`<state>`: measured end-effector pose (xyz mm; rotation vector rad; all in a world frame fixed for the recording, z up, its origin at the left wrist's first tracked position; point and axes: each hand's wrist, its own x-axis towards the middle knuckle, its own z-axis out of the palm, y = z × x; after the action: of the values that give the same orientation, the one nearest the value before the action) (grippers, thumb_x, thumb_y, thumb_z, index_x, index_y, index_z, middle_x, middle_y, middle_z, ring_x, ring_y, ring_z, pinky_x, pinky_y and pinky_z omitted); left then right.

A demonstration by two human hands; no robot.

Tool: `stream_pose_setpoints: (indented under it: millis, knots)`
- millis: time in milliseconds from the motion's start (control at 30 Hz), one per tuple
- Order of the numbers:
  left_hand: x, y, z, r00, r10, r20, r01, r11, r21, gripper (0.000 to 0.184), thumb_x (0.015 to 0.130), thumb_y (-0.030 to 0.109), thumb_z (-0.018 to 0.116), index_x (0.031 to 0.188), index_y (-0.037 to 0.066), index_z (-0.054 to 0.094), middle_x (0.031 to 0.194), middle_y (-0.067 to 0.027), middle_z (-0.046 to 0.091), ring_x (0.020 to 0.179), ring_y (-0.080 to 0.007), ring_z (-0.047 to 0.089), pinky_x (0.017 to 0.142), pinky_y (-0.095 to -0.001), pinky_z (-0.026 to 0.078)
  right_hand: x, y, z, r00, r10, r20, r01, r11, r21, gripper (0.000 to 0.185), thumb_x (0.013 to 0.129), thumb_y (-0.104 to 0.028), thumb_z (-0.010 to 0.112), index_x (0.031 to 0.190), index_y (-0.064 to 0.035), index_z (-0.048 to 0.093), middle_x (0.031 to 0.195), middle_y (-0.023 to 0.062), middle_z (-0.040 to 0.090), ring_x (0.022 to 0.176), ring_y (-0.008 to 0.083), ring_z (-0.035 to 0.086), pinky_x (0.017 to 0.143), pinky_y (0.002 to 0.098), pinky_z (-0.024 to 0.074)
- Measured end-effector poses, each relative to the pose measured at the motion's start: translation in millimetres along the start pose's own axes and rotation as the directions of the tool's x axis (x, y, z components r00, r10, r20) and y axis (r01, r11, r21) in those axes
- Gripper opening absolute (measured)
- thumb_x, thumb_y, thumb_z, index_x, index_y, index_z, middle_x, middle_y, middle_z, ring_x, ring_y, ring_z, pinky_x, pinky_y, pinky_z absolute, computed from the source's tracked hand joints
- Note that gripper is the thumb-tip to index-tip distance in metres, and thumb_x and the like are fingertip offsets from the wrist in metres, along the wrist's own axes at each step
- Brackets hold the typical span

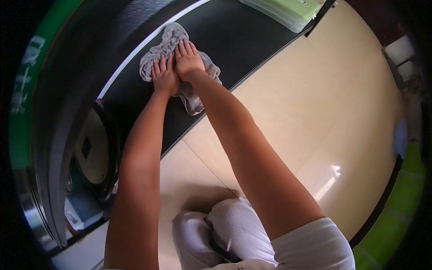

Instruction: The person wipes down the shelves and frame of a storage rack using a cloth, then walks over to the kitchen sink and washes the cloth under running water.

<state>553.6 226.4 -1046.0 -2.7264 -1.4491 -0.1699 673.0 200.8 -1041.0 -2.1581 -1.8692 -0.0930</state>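
Note:
A crumpled grey cloth (170, 38) lies bunched on a black shelf top (234, 36). My left hand (165, 77) presses on its near-left part, palm down, with the fingers stretched out. Beside it, my right hand (188, 62) also lies flat on the cloth, fingers pointing away from me. The two hands are side by side, close together at the thumbs. Folds of cloth stick out beyond the fingertips and to the right of my right wrist. The cloth under the palms is hidden.
A clear plastic box with a green lid (288, 10) stands at the shelf's far end. Left of the shelf are a dark curved panel (67, 81), a round pale object with a black rim (92, 146) and a grey-blue box (84, 209). Beige floor tiles (315, 103) lie to the right.

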Motion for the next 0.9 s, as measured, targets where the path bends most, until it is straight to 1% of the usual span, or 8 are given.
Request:
stream_pose_setpoints:
  millis: [67, 133, 267, 333, 533, 633, 767, 900]
  knots:
    - [20, -19, 13, 0.994, -0.034, 0.106, 0.021, 0.993, 0.12, 0.062, 0.091, 0.032, 0.04, 0.147, 0.022, 0.014, 0.152, -0.0108, 0.014, 0.139, -0.0382, 0.011, 0.111, -0.0495, 0.009, 20, -9, 23, 0.998, 0.06, 0.006, -0.06, 0.998, 0.031, 0.053, 0.093, -0.026, 0.028, 0.14, -0.0014, 0.031, 0.15, 0.0137, 0.022, 0.139, 0.0276, 0.017, 0.113, 0.0389, 0.0081]
    - [30, -37, 27, 0.998, -0.016, 0.054, 0.013, 0.998, 0.056, 0.063, 0.092, 0.033, 0.041, 0.147, 0.025, 0.011, 0.152, -0.0095, 0.012, 0.139, -0.037, 0.01, 0.111, -0.0481, 0.009, 35, -18, 38, 0.998, 0.067, -0.014, -0.067, 0.998, 0.001, 0.053, 0.093, -0.026, 0.027, 0.14, -0.0022, 0.03, 0.15, 0.0132, 0.022, 0.139, 0.0272, 0.016, 0.113, 0.0389, 0.0083]
    - [33, -46, 32, 0.992, -0.048, 0.114, 0.044, 0.998, 0.04, 0.064, 0.091, 0.034, 0.042, 0.147, 0.026, 0.011, 0.153, -0.007, 0.009, 0.14, -0.0352, 0.009, 0.112, -0.0457, 0.008, 46, -25, 48, 0.997, 0.079, -0.009, -0.079, 0.997, -0.005, 0.053, 0.093, -0.026, 0.026, 0.141, -0.0032, 0.029, 0.15, 0.0126, 0.022, 0.139, 0.027, 0.017, 0.113, 0.0387, 0.0082]
    - [35, -51, 44, 0.997, -0.029, 0.069, 0.025, 0.998, 0.062, 0.062, 0.092, 0.037, 0.039, 0.147, 0.026, 0.012, 0.153, -0.0065, 0.009, 0.14, -0.0345, 0.009, 0.112, -0.0448, 0.007, 47, -23, 50, 0.997, 0.078, -0.026, -0.079, 0.996, -0.051, 0.053, 0.093, -0.026, 0.026, 0.141, -0.0034, 0.029, 0.15, 0.0123, 0.022, 0.139, 0.0266, 0.016, 0.113, 0.0386, 0.008]
    - [10, -25, 5, 0.999, 0.026, -0.03, -0.024, 0.998, 0.066, 0.061, 0.092, 0.04, 0.036, 0.146, 0.023, 0.015, 0.152, -0.01, 0.014, 0.139, -0.0369, 0.011, 0.112, -0.0472, 0.01, 4, -18, 8, 0.994, 0.073, -0.086, -0.07, 0.997, 0.035, 0.054, 0.091, -0.026, 0.029, 0.14, -0.0018, 0.031, 0.149, 0.0127, 0.023, 0.14, 0.0263, 0.017, 0.114, 0.0393, 0.0086]
    - [-24, -11, -15, 0.993, 0.076, -0.091, -0.077, 0.997, -0.005, 0.062, 0.09, 0.035, 0.04, 0.146, 0.017, 0.018, 0.151, -0.0162, 0.015, 0.137, -0.0418, 0.012, 0.111, -0.051, 0.009, -25, -24, -15, 0.992, 0.054, -0.113, -0.055, 0.998, -0.004, 0.053, 0.092, -0.025, 0.028, 0.139, -0.0014, 0.031, 0.149, 0.013, 0.024, 0.139, 0.0265, 0.017, 0.113, 0.0396, 0.0094]
    - [-51, 16, -37, 0.988, 0.072, -0.134, -0.09, 0.987, -0.136, 0.06, 0.09, 0.035, 0.04, 0.144, 0.013, 0.023, 0.15, -0.0169, 0.016, 0.137, -0.0415, 0.012, 0.11, -0.052, 0.008, -57, -17, -45, 0.995, 0.019, -0.097, -0.028, 0.996, -0.085, 0.053, 0.091, -0.024, 0.029, 0.139, -0.0004, 0.031, 0.149, 0.0151, 0.023, 0.139, 0.0282, 0.017, 0.113, 0.0405, 0.0099]
    - [-70, 33, -70, 0.952, 0.132, -0.276, -0.165, 0.981, -0.099, 0.059, 0.088, 0.03, 0.044, 0.141, 0.009, 0.029, 0.146, -0.0202, 0.024, 0.133, -0.0441, 0.023, 0.108, -0.0543, 0.017, -74, -19, -95, 0.998, 0.045, -0.04, -0.044, 0.999, 0.022, 0.056, 0.09, -0.024, 0.035, 0.14, -0.0003, 0.028, 0.15, 0.0148, 0.019, 0.14, 0.0277, 0.014, 0.114, 0.041, 0.0078]
